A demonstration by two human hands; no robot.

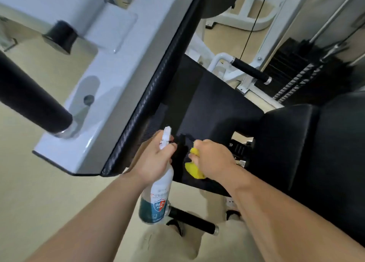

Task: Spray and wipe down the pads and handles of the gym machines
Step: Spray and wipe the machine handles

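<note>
Gripping spray bottle (158,190), yellow cloth (194,168) on pad (213,111)

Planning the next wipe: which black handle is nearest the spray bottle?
The short black foam handle beside the white spray bottle's base, bottom of view; the others lie far left and upper right.

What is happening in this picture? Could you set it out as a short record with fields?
Place: gym, at a white-framed machine
Left hand: grips a spray bottle near its top, nozzle toward the black pad
Right hand: holds a yellow cloth over the pad's near end; contact unclear
Handles nearby: black grip below the bottle; second grip beyond the pad
Also seen: weight stack, upper right
</note>
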